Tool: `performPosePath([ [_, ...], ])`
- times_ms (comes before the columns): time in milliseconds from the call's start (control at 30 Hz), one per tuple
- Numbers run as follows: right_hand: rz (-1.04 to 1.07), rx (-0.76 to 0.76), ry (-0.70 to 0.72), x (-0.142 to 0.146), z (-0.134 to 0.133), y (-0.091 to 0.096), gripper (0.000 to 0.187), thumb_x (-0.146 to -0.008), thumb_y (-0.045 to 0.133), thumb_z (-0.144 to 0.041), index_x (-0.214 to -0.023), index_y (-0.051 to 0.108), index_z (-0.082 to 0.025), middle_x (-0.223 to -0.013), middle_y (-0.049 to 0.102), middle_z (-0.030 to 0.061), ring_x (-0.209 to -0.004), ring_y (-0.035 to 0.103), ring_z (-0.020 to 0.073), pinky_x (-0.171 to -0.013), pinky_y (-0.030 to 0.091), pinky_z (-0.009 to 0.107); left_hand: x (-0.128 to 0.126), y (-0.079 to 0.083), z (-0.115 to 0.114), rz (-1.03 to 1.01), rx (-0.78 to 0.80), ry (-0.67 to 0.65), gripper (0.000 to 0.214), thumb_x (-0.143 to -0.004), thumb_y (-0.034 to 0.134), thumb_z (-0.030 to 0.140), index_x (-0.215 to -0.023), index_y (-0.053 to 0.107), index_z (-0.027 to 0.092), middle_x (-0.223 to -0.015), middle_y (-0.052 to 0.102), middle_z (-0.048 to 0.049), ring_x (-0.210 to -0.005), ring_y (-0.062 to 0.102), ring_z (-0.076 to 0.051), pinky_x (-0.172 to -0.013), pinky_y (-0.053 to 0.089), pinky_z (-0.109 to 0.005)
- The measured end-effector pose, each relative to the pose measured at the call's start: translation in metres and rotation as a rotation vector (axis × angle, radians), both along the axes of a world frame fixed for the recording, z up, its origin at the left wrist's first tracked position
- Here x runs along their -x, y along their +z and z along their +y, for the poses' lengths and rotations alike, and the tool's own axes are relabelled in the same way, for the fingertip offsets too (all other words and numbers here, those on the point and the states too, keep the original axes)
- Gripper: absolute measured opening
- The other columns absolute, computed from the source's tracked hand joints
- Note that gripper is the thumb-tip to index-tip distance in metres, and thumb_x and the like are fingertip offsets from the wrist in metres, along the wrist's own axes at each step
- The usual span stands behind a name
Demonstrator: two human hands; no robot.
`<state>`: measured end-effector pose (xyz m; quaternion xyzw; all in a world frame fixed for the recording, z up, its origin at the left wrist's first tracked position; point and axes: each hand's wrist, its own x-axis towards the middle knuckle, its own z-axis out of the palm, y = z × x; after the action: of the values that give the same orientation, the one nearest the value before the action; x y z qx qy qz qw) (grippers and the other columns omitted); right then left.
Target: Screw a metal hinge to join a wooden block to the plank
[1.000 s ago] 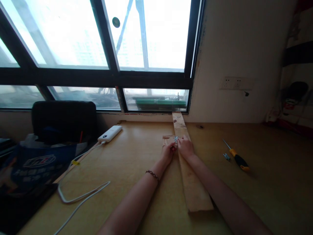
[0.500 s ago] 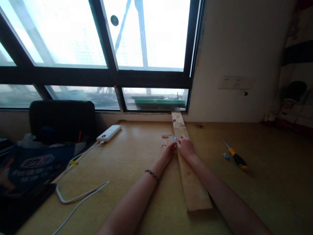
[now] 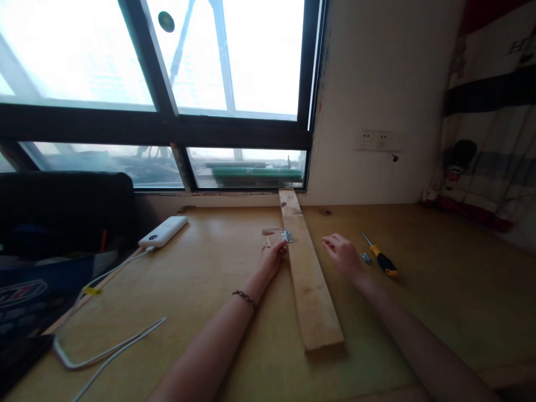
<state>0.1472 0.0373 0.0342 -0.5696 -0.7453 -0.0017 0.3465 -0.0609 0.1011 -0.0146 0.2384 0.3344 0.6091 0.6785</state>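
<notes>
A long wooden plank (image 3: 307,285) lies on the wooden desk (image 3: 218,262), running from the window sill toward me. A small metal hinge (image 3: 287,236) sits across the plank's left edge and a small wood piece (image 3: 271,237) beside it. My left hand (image 3: 273,258) rests just below the hinge, fingers bent down onto the small wood piece. My right hand (image 3: 342,254) hovers right of the plank with loosely curled fingers, holding nothing, near some small screws (image 3: 366,258) and a yellow-and-black screwdriver (image 3: 382,259).
A white power bank (image 3: 163,231) with a white cable (image 3: 104,346) lies at the left. A black chair (image 3: 67,206) and a dark blue bag (image 3: 25,296) stand at the desk's left edge. A wall socket (image 3: 379,140) and a hanging cloth (image 3: 489,123) are to the right.
My right hand has left the hinge and moved right toward the screws and screwdriver. My left hand stays by the hinge. The view has shifted right.
</notes>
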Motion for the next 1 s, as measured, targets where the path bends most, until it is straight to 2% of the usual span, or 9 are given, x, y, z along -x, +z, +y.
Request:
performPosePath([
  [100, -0.063, 0.028, -0.300, -0.064, -0.011, -0.013, 0.022, -0.081, 0.046, -0.021, -0.083, 0.067, -0.017, -0.084, 0.065, 0.0082, -0.077, 0.059, 0.0183, -0.069, 0.041, 0.028, 0.000, 0.002, -0.001, 0.011, 0.018, 0.016, 0.022, -0.053, 0.073, 0.010, -0.059, 0.052, 0.012, -0.049, 0.052, 0.0033, -0.043, 0.045, -0.005, -0.046, 0.039, -0.017],
  [167, -0.057, 0.143, -0.405, -0.095, -0.014, -0.023, 0.017, -0.077, 0.052, -0.024, -0.076, 0.068, -0.018, -0.075, 0.066, 0.0076, -0.070, 0.060, 0.0184, -0.062, 0.040, 0.027, 0.000, 0.003, -0.001, 0.011, 0.025, 0.016, 0.022, -0.053, 0.073, 0.009, -0.059, 0.052, 0.012, -0.050, 0.052, 0.0031, -0.043, 0.045, -0.005, -0.046, 0.040, -0.017],
  [233, -0.077, 0.214, -0.495, -0.112, -0.014, -0.029, 0.015, -0.074, 0.056, -0.026, -0.071, 0.068, -0.019, -0.069, 0.066, 0.0077, -0.065, 0.060, 0.0190, -0.056, 0.038, 0.027, 0.000, 0.004, -0.001, 0.008, 0.026, 0.004, 0.021, -0.054, 0.073, 0.009, -0.059, 0.052, 0.012, -0.049, 0.052, 0.0031, -0.043, 0.045, -0.005, -0.047, 0.040, -0.018],
  [467, -0.244, 0.351, -0.611, -0.105, -0.008, -0.037, 0.016, -0.074, 0.056, -0.027, -0.077, 0.068, -0.018, -0.075, 0.066, 0.0104, -0.071, 0.062, 0.0216, -0.053, 0.036, 0.027, 0.001, 0.000, 0.000, 0.023, 0.014, -0.017, 0.024, -0.054, 0.074, 0.011, -0.060, 0.051, 0.012, -0.048, 0.049, 0.0040, -0.043, 0.044, -0.005, -0.047, 0.040, -0.017],
  [667, -0.273, 0.404, -0.626, -0.106, -0.004, -0.043, 0.019, -0.076, 0.051, -0.023, -0.081, 0.068, -0.017, -0.076, 0.066, 0.0109, -0.073, 0.063, 0.0227, -0.053, 0.037, 0.027, 0.001, -0.002, 0.002, 0.018, 0.015, -0.005, 0.025, -0.052, 0.075, 0.012, -0.062, 0.052, 0.012, -0.051, 0.052, 0.0038, -0.044, 0.045, -0.004, -0.047, 0.041, -0.017],
  [867, -0.213, 0.259, -0.600, -0.106, -0.005, -0.045, 0.019, -0.073, 0.050, -0.019, -0.079, 0.068, -0.016, -0.073, 0.066, 0.0112, -0.072, 0.063, 0.0229, -0.057, 0.042, 0.029, 0.002, -0.005, 0.004, -0.003, 0.009, -0.019, 0.023, -0.052, 0.075, 0.012, -0.063, 0.054, 0.012, -0.052, 0.053, 0.0037, -0.045, 0.046, -0.004, -0.049, 0.041, -0.017],
  [933, -0.106, 0.149, -0.544, -0.104, -0.005, -0.045, 0.017, -0.069, 0.053, -0.019, -0.077, 0.068, -0.015, -0.075, 0.066, 0.0106, -0.072, 0.063, 0.0218, -0.062, 0.045, 0.030, 0.002, -0.005, 0.004, -0.001, 0.008, -0.022, 0.024, -0.052, 0.075, 0.012, -0.063, 0.054, 0.012, -0.052, 0.053, 0.0038, -0.045, 0.046, -0.004, -0.049, 0.041, -0.017],
  [1000, 0.107, 0.045, -0.440, -0.097, -0.004, -0.043, 0.017, -0.066, 0.057, -0.022, -0.077, 0.067, -0.014, -0.077, 0.067, 0.0094, -0.071, 0.063, 0.0203, -0.067, 0.047, 0.031, 0.002, -0.004, 0.003, 0.005, 0.009, -0.018, 0.024, -0.052, 0.075, 0.012, -0.063, 0.054, 0.012, -0.052, 0.053, 0.0037, -0.045, 0.046, -0.004, -0.048, 0.041, -0.017],
])
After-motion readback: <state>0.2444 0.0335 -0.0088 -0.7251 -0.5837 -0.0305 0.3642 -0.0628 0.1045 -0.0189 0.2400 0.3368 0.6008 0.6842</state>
